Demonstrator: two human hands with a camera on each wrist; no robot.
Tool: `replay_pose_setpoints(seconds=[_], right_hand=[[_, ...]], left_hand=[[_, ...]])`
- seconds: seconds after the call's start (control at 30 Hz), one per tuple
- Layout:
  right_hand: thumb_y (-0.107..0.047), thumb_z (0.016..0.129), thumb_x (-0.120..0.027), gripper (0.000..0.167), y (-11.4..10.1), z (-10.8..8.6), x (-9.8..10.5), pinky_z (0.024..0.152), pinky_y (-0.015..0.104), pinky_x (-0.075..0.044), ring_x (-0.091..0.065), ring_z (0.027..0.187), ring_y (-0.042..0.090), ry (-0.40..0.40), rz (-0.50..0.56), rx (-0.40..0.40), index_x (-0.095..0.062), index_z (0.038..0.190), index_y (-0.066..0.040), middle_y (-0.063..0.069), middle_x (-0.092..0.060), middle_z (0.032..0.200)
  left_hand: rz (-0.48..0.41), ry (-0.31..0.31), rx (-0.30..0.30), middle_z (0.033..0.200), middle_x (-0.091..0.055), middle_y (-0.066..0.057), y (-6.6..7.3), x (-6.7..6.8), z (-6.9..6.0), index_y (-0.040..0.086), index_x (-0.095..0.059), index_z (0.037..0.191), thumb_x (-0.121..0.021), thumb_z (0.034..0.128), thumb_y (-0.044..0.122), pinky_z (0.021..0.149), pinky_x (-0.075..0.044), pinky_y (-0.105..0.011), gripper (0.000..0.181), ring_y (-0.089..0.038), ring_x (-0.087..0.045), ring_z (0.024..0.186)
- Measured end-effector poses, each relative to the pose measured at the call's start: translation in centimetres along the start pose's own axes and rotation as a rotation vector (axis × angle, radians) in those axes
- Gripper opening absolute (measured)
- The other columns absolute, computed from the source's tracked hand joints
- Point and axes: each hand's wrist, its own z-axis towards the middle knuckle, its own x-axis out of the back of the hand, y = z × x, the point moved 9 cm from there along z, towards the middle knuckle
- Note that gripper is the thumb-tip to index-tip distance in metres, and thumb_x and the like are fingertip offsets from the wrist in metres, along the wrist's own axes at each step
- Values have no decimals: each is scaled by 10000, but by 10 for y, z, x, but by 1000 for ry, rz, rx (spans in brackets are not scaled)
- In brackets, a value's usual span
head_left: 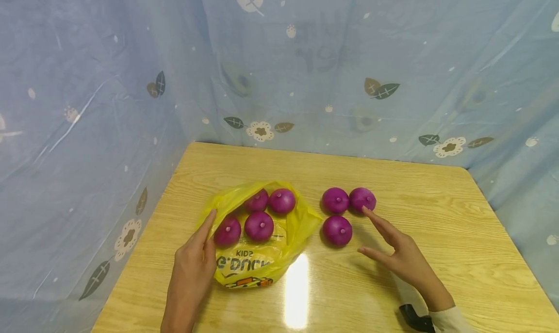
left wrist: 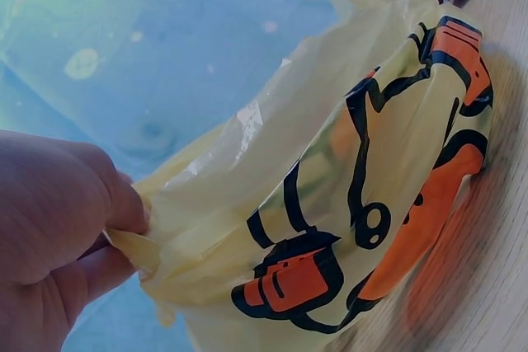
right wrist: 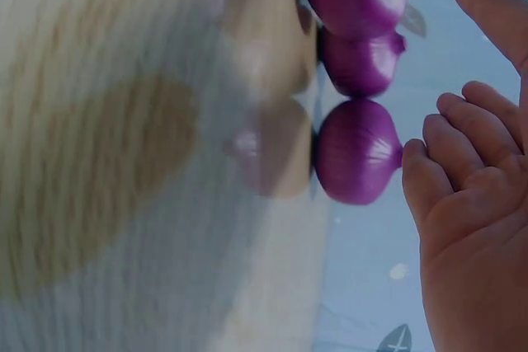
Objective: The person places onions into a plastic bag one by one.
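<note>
A yellow plastic bag (head_left: pixel 301 236) with duck print lies with its mouth spread open, and several purple onions (head_left: pixel 259 226) show inside it. My left hand (head_left: pixel 192 270) is at the bag's left side; in the left wrist view its thumb and fingers pinch the bag's rim (left wrist: pixel 157 245). Three more onions sit close together on the table right of the bag: one at the front (head_left: pixel 337 231), two behind it (head_left: pixel 335 200). Beside them my right hand (head_left: pixel 403 255) holds nothing, thumb and fingers spread apart. Its fingertips are near the right rear onion (right wrist: pixel 359 152); contact is unclear.
The wooden table (head_left: pixel 458 226) carries the bag and the onions. A blue patterned curtain (head_left: pixel 305 80) hangs along its back and sides. Near my right wrist, a black object (head_left: pixel 415 318) shows beside the white sleeve (head_left: pixel 450 321).
</note>
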Motion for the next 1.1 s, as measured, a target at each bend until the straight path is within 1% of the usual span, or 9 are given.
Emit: replay_pose_setpoints(seconds=[0.2, 0.43, 0.47, 0.53, 0.6, 0.7, 0.77, 0.87, 1.1], right_hand=[[-144, 888, -877, 903, -2, 8, -15, 1135, 126, -319, -362, 1507, 26, -33, 4, 49, -394, 1650, -161, 39, -411, 1680], [-197, 875, -893, 923, 1, 15, -25, 1120, 119, -321, -370, 1484, 7, -53, -17, 48, -395, 1651, -203, 14, -421, 1673], [-208, 875, -893, 921, 1, 16, -26, 1119, 118, -322, -376, 1484, 23, -57, -23, 50, -397, 1650, -202, 17, -427, 1670], [-236, 872, -897, 920, 1, 18, -27, 1117, 118, -325, -404, 1481, 80, -64, -37, 48, -403, 1648, -206, 9, -436, 1664], [-259, 869, -899, 922, 1, 20, -29, 1118, 131, -335, -445, 1472, 171, -73, -54, 49, -406, 1646, -206, -1, -441, 1662], [-291, 868, -899, 920, 1, 22, -31, 1115, 160, -359, -505, 1434, 293, -88, -88, 53, -411, 1643, -205, -18, -454, 1653], [-307, 866, -899, 917, 2, 24, -32, 1112, 171, -368, -528, 1410, 331, -92, -109, 58, -419, 1640, -206, -21, -469, 1644], [-307, 863, -903, 905, 3, 25, -34, 1114, 166, -363, -538, 1397, 337, -97, -118, 68, -436, 1630, -192, -17, -491, 1628], [-304, 858, -906, 898, 4, 28, -39, 1130, 154, -332, -505, 1421, 276, -112, -113, 83, -450, 1621, -178, -20, -484, 1634]], left_hand=[[6, -1, -5, 1083, -744, -175, 0, 1, 0, 89, -544, 1554, -630, 909, -193, 469, -372, -219, 709, 9, -301, 527], [16, 5, -4, 939, -710, -137, -1, 1, 0, 101, -555, 1549, -632, 913, -182, 484, -363, -223, 700, 4, -290, 536], [19, 5, -4, 901, -694, -130, -1, 1, 0, 102, -554, 1550, -634, 913, -181, 484, -366, -223, 702, 3, -291, 535], [22, 8, -4, 901, -699, -132, -1, 1, 0, 100, -556, 1548, -637, 910, -183, 485, -368, -223, 702, 1, -295, 536], [25, 11, -5, 920, -709, -140, -1, 1, 1, 97, -557, 1546, -640, 908, -184, 485, -370, -222, 702, -1, -297, 536], [33, 14, -8, 862, -680, -126, 0, 2, 1, 96, -559, 1545, -642, 904, -187, 475, -362, -220, 705, 0, -291, 532], [37, 16, -10, 801, -634, -101, 0, 2, 1, 100, -560, 1545, -643, 902, -189, 471, -358, -218, 709, -1, -288, 531], [42, 19, -9, 742, -575, -71, 0, 2, 1, 103, -560, 1545, -643, 901, -190, 469, -357, -217, 712, -4, -291, 533], [38, 14, -7, 839, -663, -118, -1, 2, 1, 108, -557, 1549, -644, 898, -195, 471, -367, -211, 723, -6, -310, 539]])
